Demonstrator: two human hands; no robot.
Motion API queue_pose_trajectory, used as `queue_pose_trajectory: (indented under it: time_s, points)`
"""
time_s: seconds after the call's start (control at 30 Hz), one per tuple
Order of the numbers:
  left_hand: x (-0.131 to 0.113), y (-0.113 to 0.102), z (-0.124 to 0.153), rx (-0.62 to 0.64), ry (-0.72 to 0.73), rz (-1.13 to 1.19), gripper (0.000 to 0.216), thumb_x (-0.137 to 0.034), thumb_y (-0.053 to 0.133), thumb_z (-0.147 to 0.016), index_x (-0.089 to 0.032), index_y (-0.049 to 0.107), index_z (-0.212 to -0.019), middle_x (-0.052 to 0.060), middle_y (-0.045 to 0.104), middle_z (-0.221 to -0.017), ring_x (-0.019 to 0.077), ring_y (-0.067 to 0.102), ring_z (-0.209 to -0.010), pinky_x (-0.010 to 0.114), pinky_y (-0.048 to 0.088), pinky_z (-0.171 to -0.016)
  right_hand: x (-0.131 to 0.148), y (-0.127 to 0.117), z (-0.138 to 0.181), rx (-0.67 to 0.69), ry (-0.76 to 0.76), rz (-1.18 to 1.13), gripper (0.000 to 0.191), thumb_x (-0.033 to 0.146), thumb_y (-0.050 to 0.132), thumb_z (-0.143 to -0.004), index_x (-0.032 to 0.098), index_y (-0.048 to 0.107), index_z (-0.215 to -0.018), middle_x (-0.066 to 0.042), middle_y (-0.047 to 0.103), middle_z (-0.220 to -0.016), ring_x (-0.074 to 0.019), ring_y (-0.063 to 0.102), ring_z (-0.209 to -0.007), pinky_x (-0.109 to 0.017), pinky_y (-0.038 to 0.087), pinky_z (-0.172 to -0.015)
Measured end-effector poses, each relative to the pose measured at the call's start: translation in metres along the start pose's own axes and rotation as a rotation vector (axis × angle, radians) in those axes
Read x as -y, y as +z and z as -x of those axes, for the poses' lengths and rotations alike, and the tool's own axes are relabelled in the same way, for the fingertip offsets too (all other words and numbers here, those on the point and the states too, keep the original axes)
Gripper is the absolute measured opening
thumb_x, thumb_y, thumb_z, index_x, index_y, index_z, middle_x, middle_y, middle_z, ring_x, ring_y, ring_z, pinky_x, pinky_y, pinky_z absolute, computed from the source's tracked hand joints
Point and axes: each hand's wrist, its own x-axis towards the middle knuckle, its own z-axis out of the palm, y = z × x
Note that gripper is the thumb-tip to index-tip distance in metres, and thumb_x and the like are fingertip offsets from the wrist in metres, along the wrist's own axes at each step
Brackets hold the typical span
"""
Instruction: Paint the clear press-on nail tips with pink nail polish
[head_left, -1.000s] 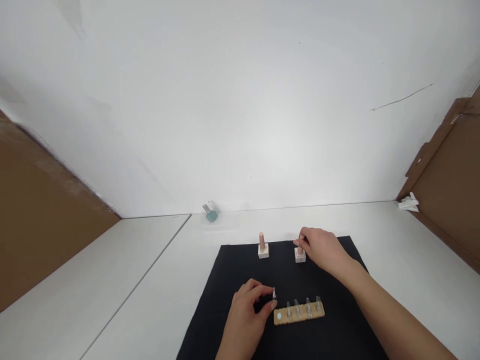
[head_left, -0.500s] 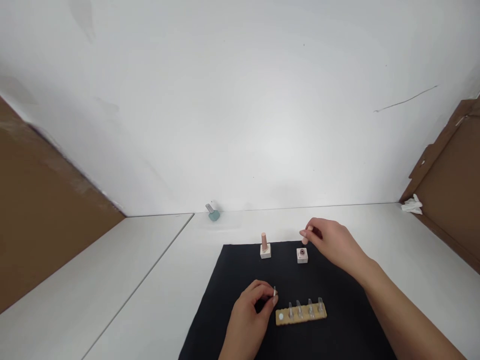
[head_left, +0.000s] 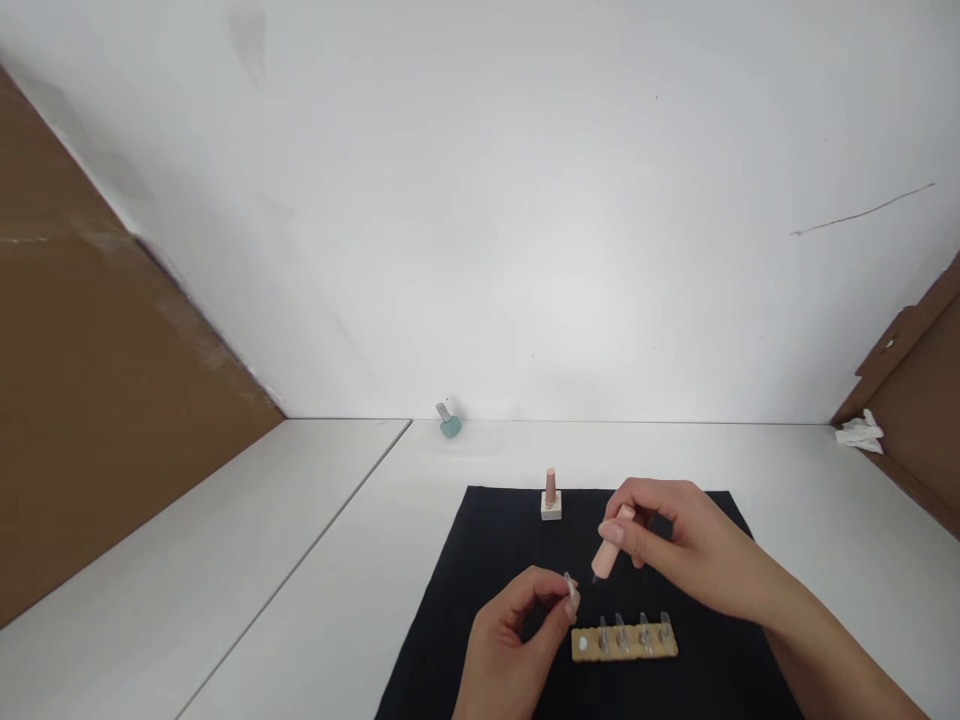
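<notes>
Plainly, left hand [head_left: 516, 638] pinches clear tip [head_left: 572, 590], right hand [head_left: 694, 548] grips pink cap [head_left: 605, 560]; tan strip [head_left: 591, 653] bears four tips [head_left: 620, 630].

Seeing a teal bottle [head_left: 450, 426] near the white wall [head_left: 525, 200], at the back of the worktop [head_left: 262, 520]. Noticing a thin dark line [head_left: 862, 214] running on the wall's right part. Seeing also a left brown panel [head_left: 112, 380], a right brown panel [head_left: 926, 380], and a crumpled white scrap [head_left: 860, 432] lying just beside the latter.
</notes>
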Motion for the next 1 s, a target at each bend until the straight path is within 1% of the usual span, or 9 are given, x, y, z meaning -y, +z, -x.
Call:
queue_pose_trajectory:
  time_s: [0.13,0.33,0.47,0.57,0.67,0.77,0.83,0.93,1.0]
  points:
    - [-0.002,-0.002,0.002,0.008,0.050,0.007,0.012,-0.028,0.072,-0.088,-0.021,0.076,-0.080,0.001,0.072,-0.079,0.0192,0.067,-0.077,0.024,0.054,-0.072,-0.001,0.002,0.000,0.022,-0.008,-0.005,0.026,0.041,0.055,-0.106,0.024,0.063,-0.088,0.001,0.081,-0.088,-0.0133,0.061,-0.067,-0.025,0.049,-0.065]
    - [-0.004,-0.004,0.005,0.010,0.107,-0.030,0.011,-0.026,0.070,-0.090,-0.021,0.077,-0.082,0.001,0.073,-0.079,0.0186,0.068,-0.076,0.024,0.055,-0.071,-0.002,0.010,0.002,0.039,0.009,0.073,0.029,0.043,0.055,-0.105,0.023,0.062,-0.085,0.000,0.075,-0.081,-0.0141,0.060,-0.066,-0.025,0.045,-0.059]
    - [-0.006,-0.003,0.007,0.016,0.152,-0.053,0.012,-0.023,0.067,-0.091,-0.021,0.076,-0.082,0.001,0.074,-0.080,0.0177,0.070,-0.075,0.023,0.055,-0.071,-0.001,0.015,0.000,0.052,0.021,0.101,0.028,0.040,0.055,-0.105,0.023,0.061,-0.084,0.000,0.076,-0.082,-0.0140,0.060,-0.067,-0.024,0.043,-0.059]
    - [-0.007,-0.002,0.007,0.017,0.178,-0.060,0.012,-0.021,0.067,-0.090,-0.021,0.076,-0.082,0.001,0.074,-0.080,0.0174,0.070,-0.074,0.023,0.055,-0.070,-0.002,0.017,-0.003,0.049,0.023,0.119,0.028,0.039,0.055,-0.105,0.023,0.060,-0.082,0.002,0.077,-0.081,-0.0131,0.056,-0.064,-0.024,0.041,-0.058]
    - [-0.009,-0.001,0.007,0.014,0.181,-0.068,0.013,-0.022,0.067,-0.090,-0.021,0.076,-0.080,0.001,0.074,-0.079,0.0174,0.071,-0.073,0.022,0.055,-0.069,-0.004,0.015,-0.005,0.012,0.032,0.168,0.029,0.039,0.054,-0.105,0.023,0.061,-0.081,0.002,0.078,-0.080,-0.0134,0.052,-0.062,-0.025,0.039,-0.057]
    - [-0.011,0.000,0.007,0.011,0.172,-0.068,0.015,-0.021,0.067,-0.090,-0.021,0.076,-0.078,0.001,0.073,-0.077,0.0176,0.070,-0.071,0.023,0.055,-0.068,-0.004,0.013,-0.005,-0.035,0.052,0.167,0.032,0.041,0.053,-0.106,0.023,0.062,-0.081,0.001,0.079,-0.081,-0.0140,0.054,-0.062,-0.027,0.040,-0.058]
    - [-0.012,0.000,0.007,0.016,0.161,-0.073,0.015,-0.021,0.067,-0.089,-0.021,0.076,-0.077,0.002,0.073,-0.077,0.0180,0.070,-0.071,0.023,0.055,-0.067,-0.003,0.013,-0.004,-0.013,0.057,0.144,0.032,0.042,0.053,-0.105,0.023,0.061,-0.082,0.000,0.078,-0.082,-0.0142,0.055,-0.062,-0.027,0.040,-0.058]
    - [-0.012,0.000,0.007,0.033,0.153,-0.074,0.015,-0.020,0.067,-0.088,-0.022,0.076,-0.077,0.002,0.074,-0.077,0.0185,0.071,-0.071,0.024,0.056,-0.067,-0.002,0.015,-0.004,0.063,0.056,0.166,0.028,0.040,0.056,-0.104,0.023,0.060,-0.081,0.001,0.076,-0.077,-0.0143,0.053,-0.063,-0.026,0.037,-0.056]
    - [-0.012,0.000,0.008,0.037,0.163,-0.065,0.015,-0.018,0.066,-0.088,-0.021,0.077,-0.077,0.002,0.074,-0.077,0.0183,0.071,-0.071,0.023,0.056,-0.067,-0.002,0.015,-0.004,0.060,0.066,0.191,0.028,0.039,0.057,-0.103,0.023,0.060,-0.080,0.001,0.076,-0.077,-0.0142,0.052,-0.062,-0.026,0.036,-0.056]
